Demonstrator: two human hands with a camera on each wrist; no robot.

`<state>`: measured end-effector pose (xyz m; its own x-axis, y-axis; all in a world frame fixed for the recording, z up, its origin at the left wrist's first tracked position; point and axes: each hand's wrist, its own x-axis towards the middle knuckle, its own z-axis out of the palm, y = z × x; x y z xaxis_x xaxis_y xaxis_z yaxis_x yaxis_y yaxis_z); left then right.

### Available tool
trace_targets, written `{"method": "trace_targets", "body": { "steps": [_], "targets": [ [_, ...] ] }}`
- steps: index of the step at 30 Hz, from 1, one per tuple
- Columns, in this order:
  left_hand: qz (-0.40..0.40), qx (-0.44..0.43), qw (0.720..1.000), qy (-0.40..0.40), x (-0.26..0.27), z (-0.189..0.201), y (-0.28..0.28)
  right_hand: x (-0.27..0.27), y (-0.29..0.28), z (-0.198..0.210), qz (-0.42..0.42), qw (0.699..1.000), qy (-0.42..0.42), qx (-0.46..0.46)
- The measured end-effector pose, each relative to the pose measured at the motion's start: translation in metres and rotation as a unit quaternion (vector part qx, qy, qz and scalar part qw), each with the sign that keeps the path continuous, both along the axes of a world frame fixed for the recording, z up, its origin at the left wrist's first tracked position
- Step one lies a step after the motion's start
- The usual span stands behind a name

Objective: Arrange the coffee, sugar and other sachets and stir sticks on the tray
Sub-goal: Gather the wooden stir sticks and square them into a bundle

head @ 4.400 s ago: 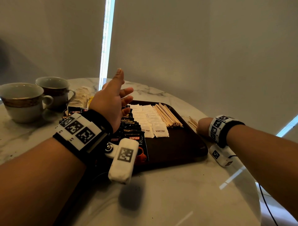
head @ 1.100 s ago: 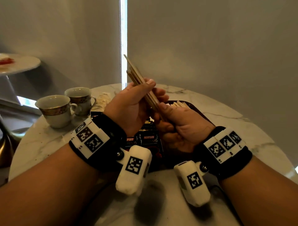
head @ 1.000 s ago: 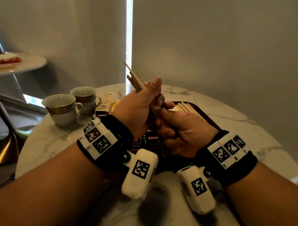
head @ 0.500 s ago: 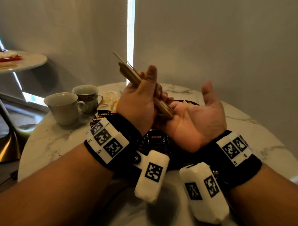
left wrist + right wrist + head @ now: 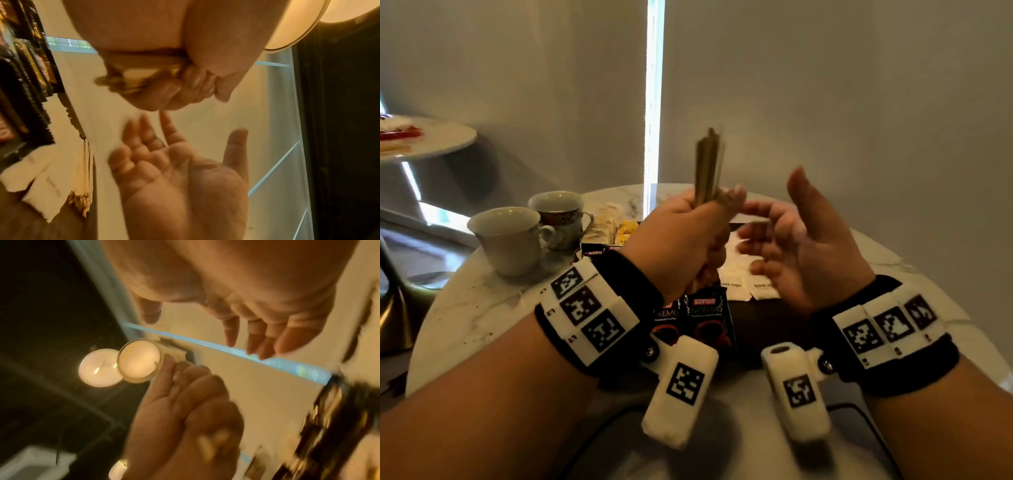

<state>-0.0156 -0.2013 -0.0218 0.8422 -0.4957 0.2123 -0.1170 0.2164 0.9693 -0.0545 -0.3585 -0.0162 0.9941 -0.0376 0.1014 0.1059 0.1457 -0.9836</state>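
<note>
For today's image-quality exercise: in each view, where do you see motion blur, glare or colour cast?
Head view: the stir sticks held up by the left hand are smeared; a bright window strip glares behind. Left wrist view: warm orange cast, the open right hand soft. Right wrist view: heavy blur on the dark sachets; round lamps blown out.

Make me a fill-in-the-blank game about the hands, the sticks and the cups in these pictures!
1. The bundle of wooden stir sticks is gripped by the ____ hand.
2. The right hand is open, with its palm turned toward the ____ hand.
3. On the marble table beside the tray stand ____ teacups.
4. The white sachets on the tray are printed with the words "brown ____".

Missing words: left; left; two; sugar
</note>
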Motion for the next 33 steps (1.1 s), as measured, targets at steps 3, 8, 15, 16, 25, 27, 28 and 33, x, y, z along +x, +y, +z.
{"method": "trace_targets", "body": {
  "steps": [3, 8, 15, 16, 25, 27, 28, 33],
  "targets": [
    [-0.068, 0.182, 0.981, -0.009, -0.005, -0.002, 0.001, -0.005, -0.009, 0.008, -0.024, 0.989, -0.071, -0.129],
    [-0.089, 0.307, 0.944, -0.086, -0.010, -0.004, -0.004, -0.014, 0.001, 0.011, -0.071, 0.923, -0.114, -0.359],
    [-0.048, 0.229, 0.963, -0.131, -0.006, -0.004, -0.003, -0.006, -0.011, 0.006, -0.106, 0.967, -0.084, -0.217],
    [-0.044, 0.235, 0.961, -0.138, -0.006, -0.005, -0.004, -0.005, -0.010, 0.005, -0.093, 0.968, -0.084, -0.218],
    [-0.047, 0.263, 0.955, -0.131, -0.004, -0.007, -0.006, 0.000, -0.036, 0.023, -0.234, 0.953, -0.135, -0.138],
    [-0.050, 0.275, 0.951, -0.135, -0.007, -0.007, -0.007, 0.000, -0.028, 0.017, -0.167, 0.965, -0.147, -0.142],
    [-0.053, 0.281, 0.949, -0.134, -0.009, -0.007, -0.008, 0.000, -0.022, 0.010, -0.114, 0.968, -0.143, -0.173],
    [-0.069, 0.277, 0.949, -0.131, -0.010, -0.005, -0.006, -0.001, -0.027, 0.009, -0.048, 0.969, -0.142, -0.199]
  ]
}}
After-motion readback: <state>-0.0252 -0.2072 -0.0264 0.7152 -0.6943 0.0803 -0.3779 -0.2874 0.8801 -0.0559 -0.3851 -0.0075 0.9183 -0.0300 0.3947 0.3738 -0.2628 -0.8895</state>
